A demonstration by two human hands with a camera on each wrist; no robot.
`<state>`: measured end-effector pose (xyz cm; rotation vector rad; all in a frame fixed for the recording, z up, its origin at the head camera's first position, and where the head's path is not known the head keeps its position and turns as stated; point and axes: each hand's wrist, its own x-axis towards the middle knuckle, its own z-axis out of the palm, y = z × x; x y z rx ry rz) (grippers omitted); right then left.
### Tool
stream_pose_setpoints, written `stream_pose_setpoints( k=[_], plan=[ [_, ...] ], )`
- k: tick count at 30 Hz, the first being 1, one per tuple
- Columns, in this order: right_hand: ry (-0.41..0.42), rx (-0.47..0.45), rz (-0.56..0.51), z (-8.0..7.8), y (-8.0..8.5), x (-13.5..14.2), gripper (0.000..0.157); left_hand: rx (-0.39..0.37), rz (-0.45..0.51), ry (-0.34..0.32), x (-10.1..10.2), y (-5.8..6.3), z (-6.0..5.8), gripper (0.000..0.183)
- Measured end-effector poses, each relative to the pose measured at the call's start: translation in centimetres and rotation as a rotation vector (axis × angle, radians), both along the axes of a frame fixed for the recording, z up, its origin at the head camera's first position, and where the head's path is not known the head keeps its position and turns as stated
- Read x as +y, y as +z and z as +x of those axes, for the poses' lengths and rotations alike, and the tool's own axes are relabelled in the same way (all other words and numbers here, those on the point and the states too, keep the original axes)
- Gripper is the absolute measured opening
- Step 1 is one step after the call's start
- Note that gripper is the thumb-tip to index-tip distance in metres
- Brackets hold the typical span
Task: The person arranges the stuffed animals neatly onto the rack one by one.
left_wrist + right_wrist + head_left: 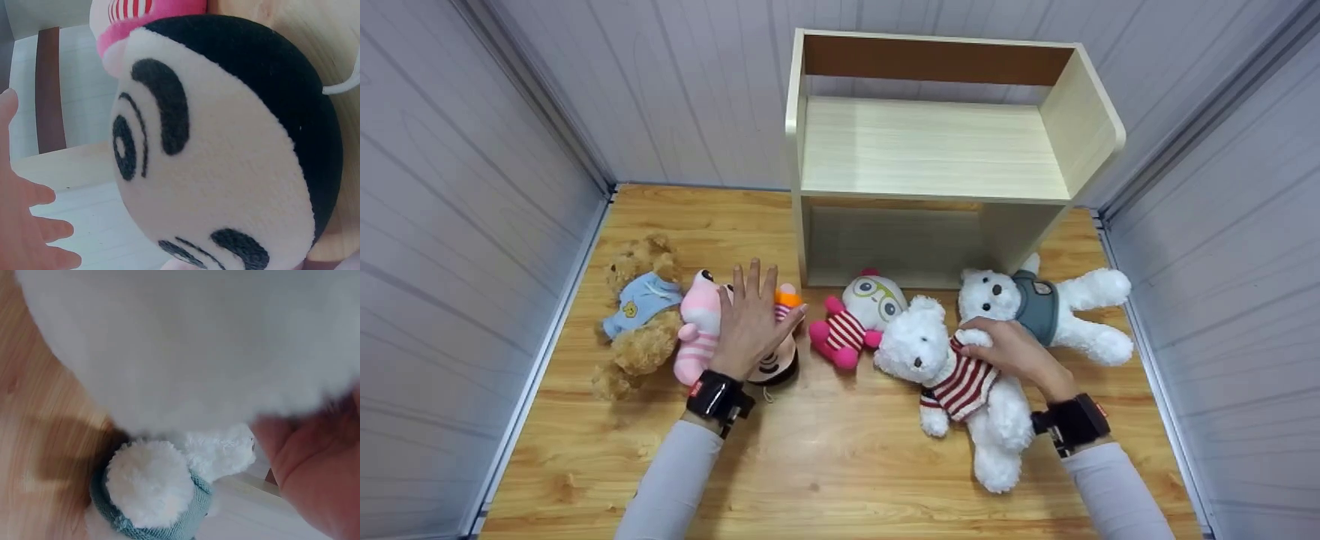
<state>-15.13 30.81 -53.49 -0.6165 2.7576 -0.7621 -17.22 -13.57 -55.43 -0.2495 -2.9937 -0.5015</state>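
Note:
My left hand point(750, 322), fingers spread straight, is above a round-headed doll point(784, 364) with a black cap, hiding part of it. That doll's pale face and painted eyes fill most of the left wrist view. Just left of the hand lies a pink striped plush point(701, 337). My right hand point(1012, 349) grips a white teddy bear point(915, 341) in a red-and-white striped sweater near its arm and side. White fur point(191, 349) covers the top of the right wrist view. Behind this hand lies another white bear point(1039, 307) in a grey-green shirt.
A pale wooden shelf unit point(934, 150) stands against the back wall. Before it lies a pink-and-white plush point(874, 300) with green eye rings. At the left is a brown bear point(649, 292) in a blue top. Panelled walls point(457, 247) enclose the wooden floor point(840, 465).

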Motion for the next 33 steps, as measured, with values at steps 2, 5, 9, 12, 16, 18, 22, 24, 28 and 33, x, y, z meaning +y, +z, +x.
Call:
stream_pose_setpoints(
  k=[2,5,9,12,16,18,22,24,28,33],
  plan=[
    [-0.017,0.008,-0.026,0.0,0.2,0.1,0.036,-0.015,0.003,0.002,0.2,0.1,0.0,0.093],
    [-0.040,0.023,-0.066,0.0,0.7,0.1,0.036,-0.028,0.019,0.005,0.4,0.3,0.0,0.093],
    [-0.061,0.061,-0.101,-0.3,1.6,0.3,0.035,-0.009,0.051,-0.002,0.8,0.5,0.1,0.090],
    [-0.088,0.099,-0.137,-0.5,2.0,0.4,0.033,0.011,0.084,-0.021,1.3,0.7,0.3,0.088],
    [-0.164,0.116,-0.194,-0.8,2.3,0.6,0.033,0.033,0.132,-0.053,2.1,1.4,0.6,0.086],
    [-0.213,0.102,-0.224,-0.9,2.3,0.7,0.033,0.029,0.157,-0.070,2.6,1.8,0.7,0.086],
    [-0.288,0.080,-0.284,-1.2,2.3,0.5,0.036,0.001,0.227,-0.112,3.6,2.6,1.1,0.085],
    [-0.305,0.071,-0.324,-1.3,2.4,0.3,0.038,-0.006,0.245,-0.130,4.0,2.9,1.2,0.085],
    [-0.328,0.050,-0.429,-1.5,2.4,-0.2,0.039,0.017,0.265,-0.176,4.9,3.1,1.1,0.085],
    [-0.380,0.031,-0.554,-1.7,2.3,-0.9,0.040,-0.016,0.357,-0.249,6.1,2.6,1.0,0.078]
  ],
)
